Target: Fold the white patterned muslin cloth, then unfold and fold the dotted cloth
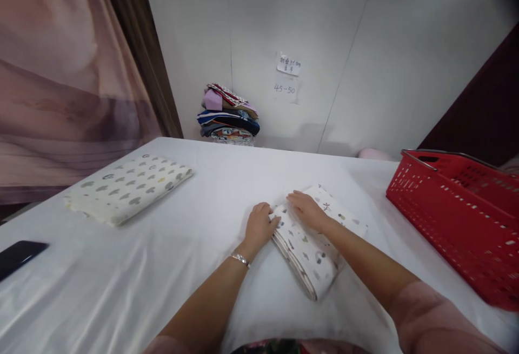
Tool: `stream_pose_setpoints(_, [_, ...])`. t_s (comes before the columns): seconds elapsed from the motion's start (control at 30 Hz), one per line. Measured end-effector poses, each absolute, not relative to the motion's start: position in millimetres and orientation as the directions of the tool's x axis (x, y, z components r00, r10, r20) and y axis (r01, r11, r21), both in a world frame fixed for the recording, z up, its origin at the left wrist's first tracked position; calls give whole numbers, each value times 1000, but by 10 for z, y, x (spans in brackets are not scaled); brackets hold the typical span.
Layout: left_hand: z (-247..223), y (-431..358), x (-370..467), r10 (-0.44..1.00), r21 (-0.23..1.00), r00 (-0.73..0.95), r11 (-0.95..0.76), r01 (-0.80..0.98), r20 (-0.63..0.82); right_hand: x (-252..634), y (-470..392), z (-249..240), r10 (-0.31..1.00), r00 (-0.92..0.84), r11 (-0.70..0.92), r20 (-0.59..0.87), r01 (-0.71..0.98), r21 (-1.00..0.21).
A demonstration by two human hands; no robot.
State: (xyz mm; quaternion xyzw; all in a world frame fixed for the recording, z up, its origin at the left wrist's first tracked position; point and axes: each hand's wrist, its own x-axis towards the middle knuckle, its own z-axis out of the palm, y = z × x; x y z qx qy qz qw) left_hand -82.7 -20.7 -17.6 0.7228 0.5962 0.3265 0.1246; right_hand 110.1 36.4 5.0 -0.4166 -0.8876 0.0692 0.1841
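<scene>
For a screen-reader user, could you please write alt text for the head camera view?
A person's left hand and right hand touch a folded patterned cloth on a white surface. A second folded cloth lies to the left, a red basket to the right.

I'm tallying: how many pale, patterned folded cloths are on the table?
2: one cloth, touched by the left hand and right hand; a second cloth, at the left of the table. The red basket could hide more.

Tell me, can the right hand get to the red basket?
Probably yes: the right hand rests on the folded patterned cloth, and only white table cover shows between that cloth and the red basket.
</scene>
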Motion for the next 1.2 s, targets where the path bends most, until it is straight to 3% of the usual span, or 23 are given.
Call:
stream_pose_setpoints(0.33, [-146,-254,-808,913,520,170,-355,777,370,1050,603,99,668,-713,741,212,665,-97])
stream_pose_setpoints(0.57, [-182,-212,-831,958,525,13,-168,835,287,1042,643,78,624,-748,781,225,606,-150])
stream_pose_setpoints(0.83, [-183,-204,-814,945,549,68,-243,800,319,997,679,103,640,-756,769,138,628,-119])
stream_pose_setpoints(1.0, [-166,-228,-789,909,546,136,-350,761,394,1014,662,110,646,-747,763,153,633,-130])
stream_pose_setpoints(1.2, [-152,-206,-813,906,545,96,-329,771,412,991,654,151,678,-714,735,178,659,-157])
